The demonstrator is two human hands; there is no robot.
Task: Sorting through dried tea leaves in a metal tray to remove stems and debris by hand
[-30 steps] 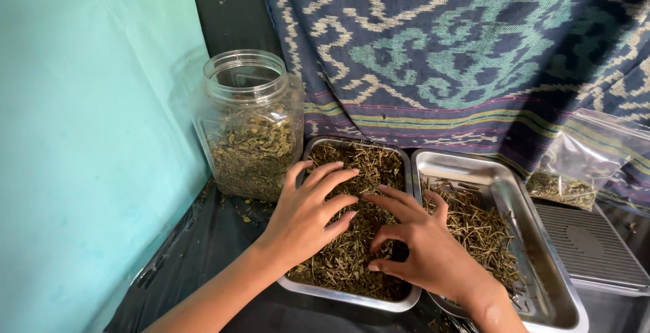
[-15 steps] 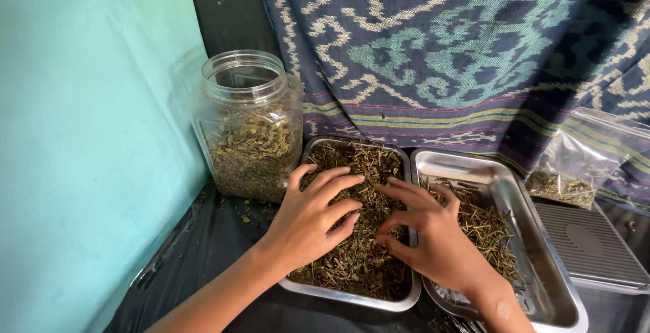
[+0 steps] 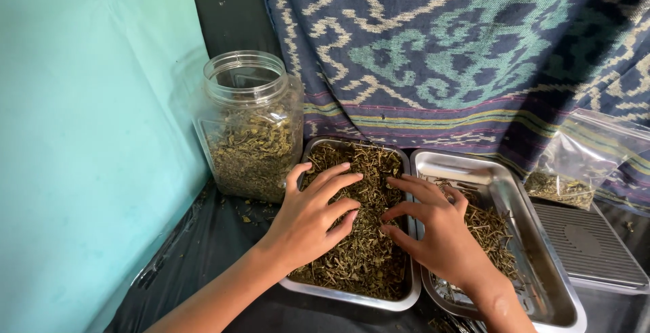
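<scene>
- Left hand (image 3: 313, 216) lies palm down, fingers spread, on the dried herbs (image 3: 359, 252) in the left tray (image 3: 352, 298); it grips nothing that shows.
- Right hand (image 3: 440, 233) rests across the seam between both trays, fingers loosely fanned toward 10 o'clock, tips on the herbs; whether anything is pinched beneath cannot be told.
- Right tray (image 3: 542, 238), at 3 o'clock of the left one, holds stems (image 3: 494, 235), partly hidden by that hand.
- Jar (image 3: 252, 126) at 11 o'clock, lidless, half full.
- Bag (image 3: 575, 164) at 2 o'clock, its contents hard to make out.
- Grey lid (image 3: 589, 245) is cut off at the edge.
</scene>
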